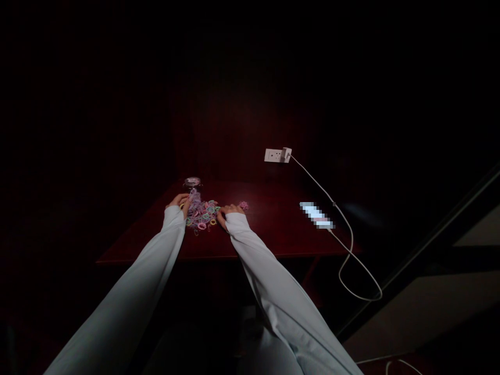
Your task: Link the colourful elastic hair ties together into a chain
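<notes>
A pile of small colourful bands (202, 212), pink, purple, green and yellow, lies on the dark red table (269, 234). My left hand (181, 201) is at the pile's left edge, its fingers bent against a purple clump; whether they grip it is too small to tell. At the pile's right side rests my right hand (231, 211), fingers curled downward and their tips hidden. Just beyond it sits a small pink-purple bunch (244, 205). Behind the pile stands a clear round container (192, 182).
A lit phone (317, 215) lies at the table's right side. Its white cable (351, 239) loops over the right edge and runs up to a charger in the wall socket (272, 155). The table's front edge is just below my wrists.
</notes>
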A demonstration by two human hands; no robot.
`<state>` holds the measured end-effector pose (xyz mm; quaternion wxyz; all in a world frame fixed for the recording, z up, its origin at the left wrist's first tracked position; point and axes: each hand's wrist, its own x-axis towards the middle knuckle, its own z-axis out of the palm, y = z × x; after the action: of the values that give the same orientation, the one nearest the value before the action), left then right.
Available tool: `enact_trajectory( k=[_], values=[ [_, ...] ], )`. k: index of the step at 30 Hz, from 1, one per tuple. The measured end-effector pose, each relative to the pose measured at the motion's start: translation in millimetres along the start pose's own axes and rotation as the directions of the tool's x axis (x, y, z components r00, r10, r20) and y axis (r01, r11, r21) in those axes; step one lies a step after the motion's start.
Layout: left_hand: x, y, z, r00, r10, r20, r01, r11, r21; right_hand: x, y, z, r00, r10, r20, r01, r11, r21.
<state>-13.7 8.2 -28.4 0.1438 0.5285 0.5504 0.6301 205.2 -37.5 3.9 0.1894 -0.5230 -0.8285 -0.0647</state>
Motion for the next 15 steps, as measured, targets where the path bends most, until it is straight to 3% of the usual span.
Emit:
enact_trajectory(
  k=[7, 15],
  values=[
    [-5.1, 11.6, -1.8, 0.999, 0.02, 0.05, -0.022, 0.999, 0.048, 1.6, 1.4, 5.9, 1.0, 0.004, -0.017, -0.004, 1.0, -0.007],
    [-10.3, 18.9, 0.3, 0.978, 0.113, 0.174, -0.145, 0.972, 0.185, 1.5, 0.4, 4.4, 1.0, 0.01, -0.013, -0.01, 1.0, 0.015]
  ],
)
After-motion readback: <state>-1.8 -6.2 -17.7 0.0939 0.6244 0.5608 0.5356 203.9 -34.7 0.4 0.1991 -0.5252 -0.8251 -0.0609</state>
